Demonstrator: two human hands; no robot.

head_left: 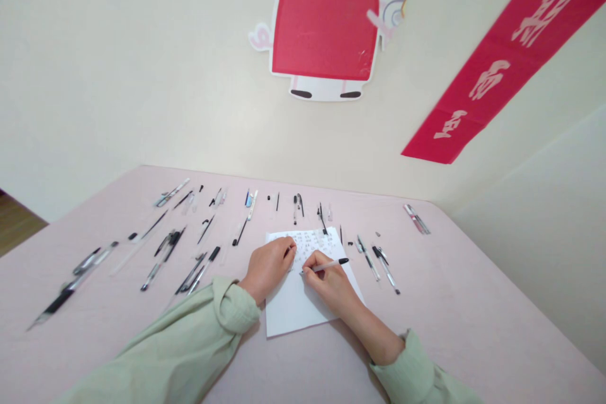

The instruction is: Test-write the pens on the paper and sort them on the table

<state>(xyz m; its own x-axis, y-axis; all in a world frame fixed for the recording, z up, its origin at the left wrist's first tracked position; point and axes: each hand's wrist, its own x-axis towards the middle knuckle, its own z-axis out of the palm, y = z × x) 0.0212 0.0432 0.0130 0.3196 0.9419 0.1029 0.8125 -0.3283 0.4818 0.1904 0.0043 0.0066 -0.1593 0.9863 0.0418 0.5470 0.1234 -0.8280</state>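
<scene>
A white sheet of paper [296, 312] lies on the table in front of me, with rows of dark handwriting across its upper part. My right hand [326, 281] pinches a pen [329, 266] with a pale barrel and black end; its tip meets the paper just below the written rows. On the sheet's left side rests my left hand [269, 268], its fingers curled in and thumb close to the index finger. Whatever may be inside those fingers is hidden. Both wrists come out of light green sleeves.
Pens and pen parts lie spread over the pink tabletop [440, 315]: several pens [163, 259] on the left, a clear pen [386, 270] right of the paper, and a small pen bundle [416, 219] at the far right. Behind stands a wall with a red banner [502, 69].
</scene>
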